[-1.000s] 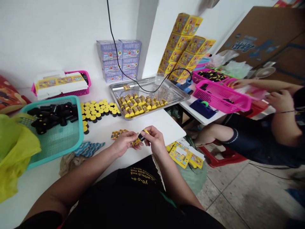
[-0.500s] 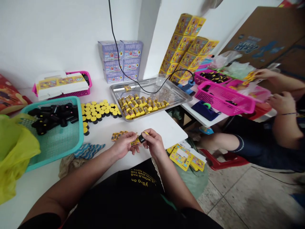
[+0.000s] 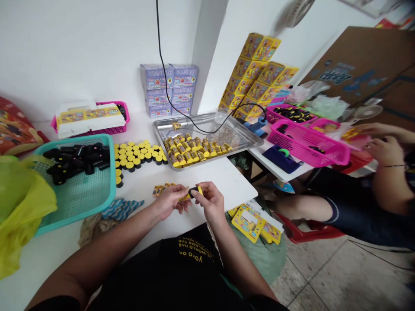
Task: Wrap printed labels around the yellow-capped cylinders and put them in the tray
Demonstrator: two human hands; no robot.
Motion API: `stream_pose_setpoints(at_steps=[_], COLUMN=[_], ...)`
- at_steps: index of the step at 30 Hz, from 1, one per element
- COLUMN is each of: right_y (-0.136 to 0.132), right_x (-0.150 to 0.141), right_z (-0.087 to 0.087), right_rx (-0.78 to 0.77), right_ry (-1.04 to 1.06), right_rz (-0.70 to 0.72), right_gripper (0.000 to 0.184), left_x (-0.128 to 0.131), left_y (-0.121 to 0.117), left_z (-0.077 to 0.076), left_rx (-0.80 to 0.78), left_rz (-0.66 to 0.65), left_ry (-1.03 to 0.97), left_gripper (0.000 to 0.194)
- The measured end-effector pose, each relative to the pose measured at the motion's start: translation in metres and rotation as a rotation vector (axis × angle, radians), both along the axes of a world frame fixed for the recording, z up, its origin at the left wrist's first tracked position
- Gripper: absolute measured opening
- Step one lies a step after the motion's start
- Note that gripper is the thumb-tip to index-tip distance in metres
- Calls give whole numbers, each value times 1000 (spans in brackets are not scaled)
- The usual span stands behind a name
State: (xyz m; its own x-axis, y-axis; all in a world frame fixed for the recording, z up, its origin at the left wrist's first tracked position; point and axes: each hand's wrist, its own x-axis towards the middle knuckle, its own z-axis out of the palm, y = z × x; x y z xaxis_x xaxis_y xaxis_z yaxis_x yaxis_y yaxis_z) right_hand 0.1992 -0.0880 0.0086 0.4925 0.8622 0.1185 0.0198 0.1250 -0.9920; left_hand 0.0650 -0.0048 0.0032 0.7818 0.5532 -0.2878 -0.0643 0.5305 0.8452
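Note:
In front of my body, above the table edge, my right hand (image 3: 211,202) pinches a small black canister with a yellow cap (image 3: 193,190). My left hand (image 3: 171,200) has its fingers closed on a small yellow printed label (image 3: 186,198), which meets the canister's left side. Fingers cover part of both. Just behind my left hand, more printed labels (image 3: 159,189) lie on the white table. Beyond them stand rows of yellow-capped black canisters (image 3: 130,158). A metal tray (image 3: 241,152) holds many canisters wrapped in yellow labels (image 3: 194,149).
A teal basket (image 3: 112,172) with black canisters is at left, beside a yellow plastic bag (image 3: 26,216). Purple boxes (image 3: 168,90) and yellow boxes (image 3: 256,73) are stacked behind. A co-worker's hands (image 3: 385,147) are near pink baskets (image 3: 308,144) at right. A black cable (image 3: 165,77) hangs over the tray.
The canister and label have come together between my hands; the canister is now tilted more sideways. The view has shifted slightly. The co-worker's hands have moved lower and closer together.

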Motion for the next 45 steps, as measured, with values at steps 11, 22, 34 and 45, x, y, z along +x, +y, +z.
stream_pose_setpoints(at_steps=[11,22,34,45], right_y=[1,-6,-8,-9], right_x=[5,11,6,16], right_z=[3,7,5,1], right_rx=[-4,45,43,179], right_ry=[-198,-243,-335,-676], right_rz=[149,169,150,177], right_gripper=[40,54,49,50], left_x=[-1,5,2,6], left_y=[-5,-8,-14,-15], left_z=[12,16,18,16], left_rx=[-25,-55,206,-108], left_rz=[100,42,166,145], left_ry=[32,45,133,71], left_gripper=[38,38,41,32])
